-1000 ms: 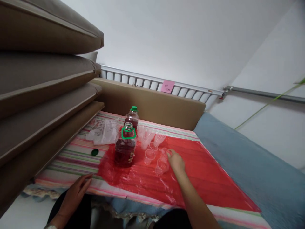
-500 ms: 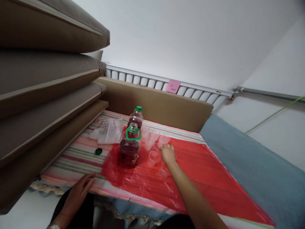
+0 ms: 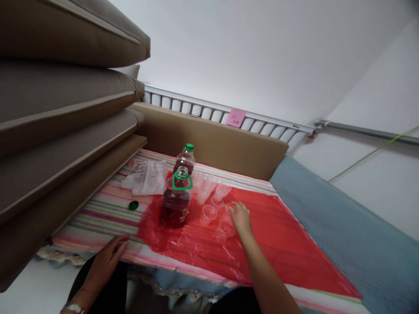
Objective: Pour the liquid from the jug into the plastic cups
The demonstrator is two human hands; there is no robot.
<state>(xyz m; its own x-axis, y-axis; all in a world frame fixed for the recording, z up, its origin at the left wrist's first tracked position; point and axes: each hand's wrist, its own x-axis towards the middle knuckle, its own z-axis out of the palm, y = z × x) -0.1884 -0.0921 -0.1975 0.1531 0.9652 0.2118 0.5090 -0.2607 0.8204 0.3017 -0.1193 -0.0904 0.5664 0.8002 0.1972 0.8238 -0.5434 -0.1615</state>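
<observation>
My right hand (image 3: pixel 240 216) is over the red plastic sheet, its fingers bent at the rim of a clear plastic cup (image 3: pixel 228 210) and partly covering it. Close by stand more clear cups, one (image 3: pixel 208 215) to the left and another (image 3: pixel 225 231) nearer me. Stacked clear cups (image 3: pixel 205 190) lie tilted behind them. To the left, an uncapped bottle of dark red drink (image 3: pixel 175 207) stands with a green handle ring round its neck. My left hand (image 3: pixel 110 254) rests at the table's front edge, fingers loosely stretched and holding nothing.
A second bottle with a green cap (image 3: pixel 189 147) stands behind the first. On the striped cloth lie a loose green cap (image 3: pixel 133 205) and a clear plastic bag (image 3: pixel 149 178). Stacked cushions (image 3: pixel 72 96) rise at left; a radiator (image 3: pixel 196 109) runs behind a brown board (image 3: pixel 209 139).
My right hand has moved slightly right and toward me, from a cup farther back to the one beside it. My left hand stays at the table edge. The view has shifted a little.
</observation>
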